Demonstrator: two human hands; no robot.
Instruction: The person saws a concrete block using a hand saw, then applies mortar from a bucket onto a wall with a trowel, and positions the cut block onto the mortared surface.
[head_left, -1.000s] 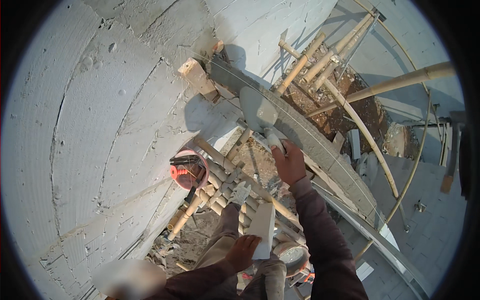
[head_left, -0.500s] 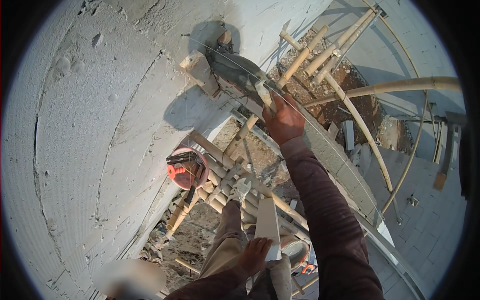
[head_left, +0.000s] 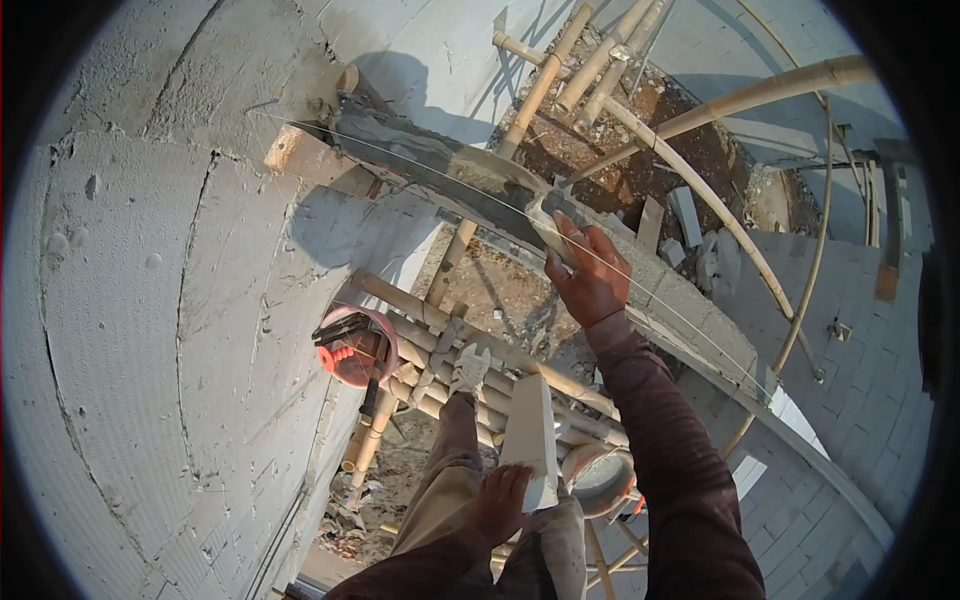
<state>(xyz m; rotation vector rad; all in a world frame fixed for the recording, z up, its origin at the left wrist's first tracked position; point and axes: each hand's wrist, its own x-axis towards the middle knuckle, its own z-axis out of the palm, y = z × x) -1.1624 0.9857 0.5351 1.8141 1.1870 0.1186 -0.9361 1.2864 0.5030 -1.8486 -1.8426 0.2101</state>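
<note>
My right hand grips a mortar-caked trowel, its handle hidden in my fingers. The trowel touches the top of a narrow wall, at the near end of a strip of dark wet mortar. A thin taut string runs along this wall and passes close to my hand. Lower down, my left hand is closed over the edge of a pale lightweight block. The block stands on a slant at my legs.
A pink bucket with hand tools sits on bamboo scaffold poles, beside my foot. A mortar-smeared round tub is right of the block. A brick-like piece juts out at the big left wall. More bamboo poles cross beyond.
My right hand has drawn the trowel along the wall top, away from the corner, and the wet mortar strip is longer. My left hand stays on the block. The whole view has shifted.
</note>
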